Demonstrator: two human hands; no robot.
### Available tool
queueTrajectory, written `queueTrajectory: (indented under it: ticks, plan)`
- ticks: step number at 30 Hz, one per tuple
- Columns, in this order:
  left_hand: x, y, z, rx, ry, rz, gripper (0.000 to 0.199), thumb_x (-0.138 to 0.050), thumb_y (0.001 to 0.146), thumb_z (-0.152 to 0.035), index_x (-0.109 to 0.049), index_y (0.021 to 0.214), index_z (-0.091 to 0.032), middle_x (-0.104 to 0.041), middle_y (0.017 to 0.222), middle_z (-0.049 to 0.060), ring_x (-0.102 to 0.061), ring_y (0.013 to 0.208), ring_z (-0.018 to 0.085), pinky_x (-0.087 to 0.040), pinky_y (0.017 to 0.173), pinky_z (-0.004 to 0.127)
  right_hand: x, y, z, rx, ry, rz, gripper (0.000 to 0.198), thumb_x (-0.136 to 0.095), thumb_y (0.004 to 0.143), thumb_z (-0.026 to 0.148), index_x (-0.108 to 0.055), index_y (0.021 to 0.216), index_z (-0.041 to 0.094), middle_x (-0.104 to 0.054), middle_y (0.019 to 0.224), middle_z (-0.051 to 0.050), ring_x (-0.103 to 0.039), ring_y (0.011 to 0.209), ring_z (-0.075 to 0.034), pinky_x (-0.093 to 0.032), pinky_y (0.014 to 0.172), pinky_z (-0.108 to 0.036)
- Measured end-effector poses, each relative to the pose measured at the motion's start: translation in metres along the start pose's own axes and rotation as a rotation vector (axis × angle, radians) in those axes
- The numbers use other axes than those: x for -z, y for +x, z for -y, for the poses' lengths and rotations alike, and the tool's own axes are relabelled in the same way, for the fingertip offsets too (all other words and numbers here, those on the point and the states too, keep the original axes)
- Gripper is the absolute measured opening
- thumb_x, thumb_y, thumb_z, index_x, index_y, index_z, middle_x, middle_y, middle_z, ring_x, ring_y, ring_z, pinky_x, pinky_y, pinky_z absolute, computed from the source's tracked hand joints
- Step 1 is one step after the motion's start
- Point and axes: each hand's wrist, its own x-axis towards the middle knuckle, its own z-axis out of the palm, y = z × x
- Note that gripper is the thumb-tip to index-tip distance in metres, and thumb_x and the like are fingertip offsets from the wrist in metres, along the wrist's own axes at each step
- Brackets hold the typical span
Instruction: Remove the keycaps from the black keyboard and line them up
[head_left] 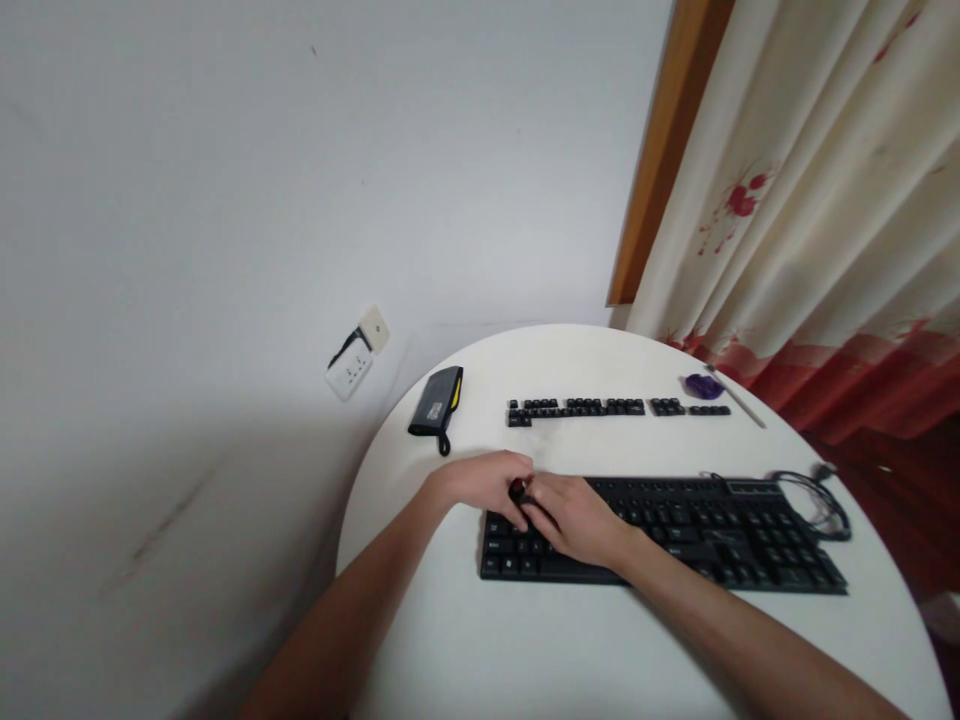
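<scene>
A black keyboard [720, 535] lies across the round white table [465, 640]. My left hand [484, 482] rests at the keyboard's upper left corner. My right hand [574, 515] sits over the left keys, its fingers meeting the left hand. Between the two hands is a small dark reddish object [517, 490], partly hidden; which hand grips it is unclear. Rows of loose black keycaps [577, 409] are laid out on the table behind the keyboard.
A dark grey pouch with a yellow edge [437, 401] lies at the table's back left. A purple item [702, 385] and a thin stick [739, 400] lie at the back right. The keyboard's coiled cable [821, 495] sits right. A wall socket [352, 365] and curtain [825, 200] are behind.
</scene>
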Motion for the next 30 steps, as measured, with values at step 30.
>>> queueTrajectory:
  ticks: [30]
  plan:
    - [-0.017, 0.025, -0.017, -0.143, 0.102, -0.551, 0.015, -0.056, 0.093, -0.023, -0.057, 0.108, -0.021, -0.062, 0.106, 0.004, -0.058, 0.1, 0.019, -0.047, 0.09, 0.033, -0.009, 0.008, -0.031, -0.63, 0.53, -0.658, 0.024, -0.042, 0.098, 0.042, -0.052, 0.091, 0.021, -0.065, 0.077, -0.003, -0.063, 0.07, -0.02, -0.048, 0.062, -0.029]
